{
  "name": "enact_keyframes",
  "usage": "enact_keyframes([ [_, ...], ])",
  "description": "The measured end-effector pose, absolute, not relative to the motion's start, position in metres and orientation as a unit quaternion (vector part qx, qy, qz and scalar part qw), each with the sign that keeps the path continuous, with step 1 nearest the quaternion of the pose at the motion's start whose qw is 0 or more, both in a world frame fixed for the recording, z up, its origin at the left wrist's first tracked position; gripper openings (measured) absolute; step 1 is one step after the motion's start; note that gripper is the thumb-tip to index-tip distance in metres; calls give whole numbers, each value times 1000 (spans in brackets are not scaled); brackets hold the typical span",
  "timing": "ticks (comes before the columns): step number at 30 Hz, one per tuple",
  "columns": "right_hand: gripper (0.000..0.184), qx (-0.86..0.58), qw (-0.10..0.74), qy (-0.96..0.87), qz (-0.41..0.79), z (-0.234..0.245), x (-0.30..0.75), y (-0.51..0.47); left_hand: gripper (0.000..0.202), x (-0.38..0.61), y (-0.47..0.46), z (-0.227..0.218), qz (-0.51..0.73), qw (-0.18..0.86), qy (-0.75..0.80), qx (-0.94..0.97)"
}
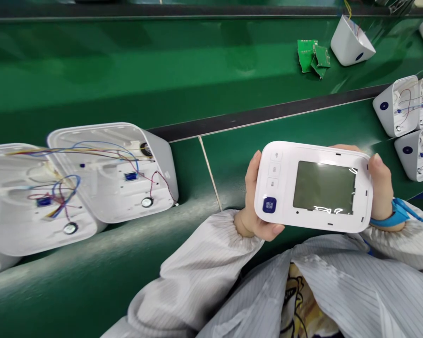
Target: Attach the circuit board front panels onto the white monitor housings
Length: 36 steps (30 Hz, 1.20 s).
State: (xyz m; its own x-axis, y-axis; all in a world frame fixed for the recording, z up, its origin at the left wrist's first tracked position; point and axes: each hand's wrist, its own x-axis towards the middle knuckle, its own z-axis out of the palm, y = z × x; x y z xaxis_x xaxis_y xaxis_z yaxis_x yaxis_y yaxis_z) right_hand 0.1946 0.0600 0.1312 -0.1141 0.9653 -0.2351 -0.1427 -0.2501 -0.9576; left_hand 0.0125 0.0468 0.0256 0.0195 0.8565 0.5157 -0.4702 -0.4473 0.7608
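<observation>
White display unit (pixel 313 188) at my 3 o'clock, face up. Left hand (pixel 249 213) clamped on its 9 o'clock end, right hand (pixel 381 188) on its 3 o'clock end. I'd grip rims only, off the glossy grey-green screen (pixel 323 188). Smooth rounded plastic. Hollow matching-white shell (pixel 109 195) at 9 o'clock.

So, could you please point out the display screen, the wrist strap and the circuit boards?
Display screen (pixel 324 188): head view, its middle.
Wrist strap (pixel 390 219): head view, its band.
Circuit boards (pixel 307 57): head view, leftmost board's face.
</observation>
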Motion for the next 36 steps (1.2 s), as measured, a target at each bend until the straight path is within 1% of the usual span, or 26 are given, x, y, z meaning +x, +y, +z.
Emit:
enact_keyframes([
  [5, 42, -503, 444, -383, 635, 122, 198, 68, 94, 6, 47, 26, 638, 486, 225, 553],
  [9, 46, -547, 373, -352, 661, 98, 205, 81, 88, 0, 49, 23, 615, 467, 273, 574],
  [13, 51, -530, 308, -324, 721, 73, 215, 94, 74, -2, 51, 19, 598, 452, 347, 564],
  [19, 53, -482, 262, -297, 781, 65, 222, 103, 67, -1, 53, 20, 600, 440, 381, 549],
  [22, 52, -489, 281, -308, 766, 63, 221, 100, 67, 0, 52, 20, 603, 442, 381, 544],
  [26, 42, -528, 360, -334, 693, 55, 214, 100, 66, 2, 52, 19, 576, 488, 420, 504],
  [28, 39, -544, 406, -341, 650, 52, 208, 107, 64, 3, 54, 20, 547, 516, 431, 498],
  [30, 39, -539, 450, -357, 616, 51, 197, 122, 67, 5, 56, 21, 525, 534, 427, 508],
  [32, 39, -529, 476, -375, 593, 53, 179, 146, 75, 6, 57, 22, 506, 542, 423, 521],
  [34, 40, -538, 472, -383, 584, 57, 155, 175, 81, 6, 57, 22, 485, 541, 428, 538],
  [36, 41, -555, 426, -388, 599, 62, 123, 205, 81, 7, 57, 22, 459, 527, 434, 568],
])
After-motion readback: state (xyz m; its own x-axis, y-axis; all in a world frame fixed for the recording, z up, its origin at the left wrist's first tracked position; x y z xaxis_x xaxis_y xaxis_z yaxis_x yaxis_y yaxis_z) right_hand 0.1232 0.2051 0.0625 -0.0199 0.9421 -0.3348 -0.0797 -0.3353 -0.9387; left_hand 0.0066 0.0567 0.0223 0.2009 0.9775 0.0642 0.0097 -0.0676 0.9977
